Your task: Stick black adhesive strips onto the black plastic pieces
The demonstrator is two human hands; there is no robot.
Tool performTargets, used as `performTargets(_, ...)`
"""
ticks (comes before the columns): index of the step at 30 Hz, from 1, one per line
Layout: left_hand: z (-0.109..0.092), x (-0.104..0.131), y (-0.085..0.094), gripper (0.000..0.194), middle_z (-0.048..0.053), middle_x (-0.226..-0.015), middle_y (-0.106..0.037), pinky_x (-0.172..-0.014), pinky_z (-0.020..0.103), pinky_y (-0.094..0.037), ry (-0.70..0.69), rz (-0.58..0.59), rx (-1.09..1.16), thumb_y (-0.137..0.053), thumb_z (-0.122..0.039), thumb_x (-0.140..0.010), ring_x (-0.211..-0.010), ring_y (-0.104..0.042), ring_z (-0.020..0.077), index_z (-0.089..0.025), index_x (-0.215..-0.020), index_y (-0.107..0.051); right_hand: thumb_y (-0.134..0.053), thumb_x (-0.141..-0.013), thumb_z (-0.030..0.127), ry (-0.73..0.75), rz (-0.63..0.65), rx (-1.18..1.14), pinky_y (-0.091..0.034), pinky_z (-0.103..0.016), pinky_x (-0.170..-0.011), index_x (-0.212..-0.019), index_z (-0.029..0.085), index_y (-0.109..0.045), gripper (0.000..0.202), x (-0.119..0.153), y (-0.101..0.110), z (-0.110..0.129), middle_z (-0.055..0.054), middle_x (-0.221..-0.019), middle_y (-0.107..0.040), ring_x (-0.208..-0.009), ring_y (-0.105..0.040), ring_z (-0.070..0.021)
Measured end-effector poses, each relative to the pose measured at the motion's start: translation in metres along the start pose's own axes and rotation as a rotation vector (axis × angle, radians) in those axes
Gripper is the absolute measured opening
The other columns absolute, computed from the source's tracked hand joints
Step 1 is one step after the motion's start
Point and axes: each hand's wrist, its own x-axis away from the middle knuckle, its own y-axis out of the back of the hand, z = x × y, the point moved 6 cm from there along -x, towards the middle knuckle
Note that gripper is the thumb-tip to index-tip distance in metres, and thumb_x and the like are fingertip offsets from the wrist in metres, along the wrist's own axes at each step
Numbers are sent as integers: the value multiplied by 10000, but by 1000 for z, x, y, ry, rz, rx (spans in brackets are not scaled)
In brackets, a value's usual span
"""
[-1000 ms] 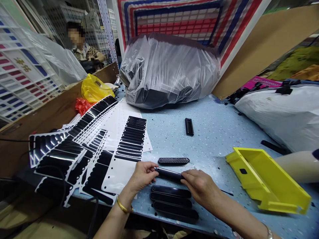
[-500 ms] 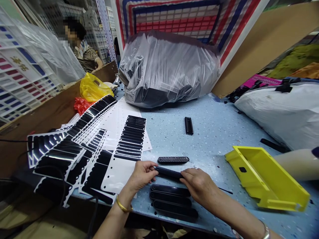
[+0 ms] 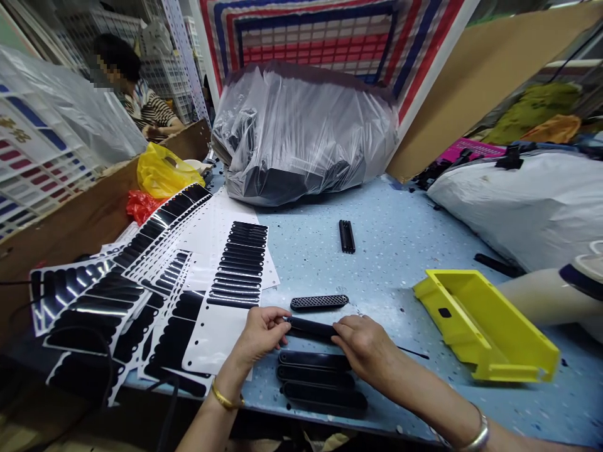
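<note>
Between both hands lies a long black strip-shaped piece with rounded ends [image 3: 311, 328]. My left hand [image 3: 264, 331] pinches its left end between thumb and fingers. The fingers of my right hand [image 3: 362, 342] are closed on its right end. Just below, several similar glossy black pieces [image 3: 315, 376] lie stacked side by side near the table edge. A black piece with a lattice surface [image 3: 319, 302] rests just above my hands. On the left, a white sheet with rows of black rounded stickers [image 3: 240, 263] lies partly beneath my left wrist.
A yellow bin [image 3: 490, 326] stands at the right. More sticker sheets [image 3: 98, 314] are heaped at the left. A large clear plastic bag [image 3: 311, 132] fills the back, and a small black part [image 3: 347, 236] lies before it. Another person [image 3: 146, 107] sits beyond the partition.
The whole view has shifted, so the scene sits slightly further left. Both hands keep the same hold on the black piece.
</note>
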Motion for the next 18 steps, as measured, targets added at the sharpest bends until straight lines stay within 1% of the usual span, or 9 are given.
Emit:
performTargets(5, 0, -2, 0, 326, -14, -511, -603, -339, 160, -384, 19, -29, -11, -706, -399, -686, -382, -572, 99, -102, -819, -724, -493, -897, 85, 15, 30, 23, -402, -340, -663, -764, 178, -637, 217, -1, 2, 3, -68, -732, -636, -675, -590, -217)
performTargets(8, 1, -3, -1, 315, -16, -492, -592, -319, 154, -367, 43, -61, -21, -715, -413, -674, -369, -570, 102, -110, -759, -709, -475, -888, 61, 33, 27, 17, -394, -340, -655, -764, 169, -639, 232, -2, 2, 3, -69, -729, -635, -660, -582, -212)
performTargets(13, 1, -4, -3, 313, -23, -468, -573, -291, 145, -331, 54, -123, -26, -721, -427, -631, -353, -568, 108, -122, -696, -689, -496, -887, 62, 14, 19, 1, -399, -339, -667, -766, 158, -633, 207, -1, -3, 1, -71, -740, -631, -678, -580, -210)
performTargets(18, -1, -3, -4, 331, -26, -453, -565, -292, 143, -316, 46, -138, -36, -704, -460, -632, -322, -525, 88, -132, -657, -673, -490, -889, 56, -11, 23, -23, -406, -341, -679, -775, 160, -635, 211, 0, -4, 0, -80, -774, -633, -707, -575, -216)
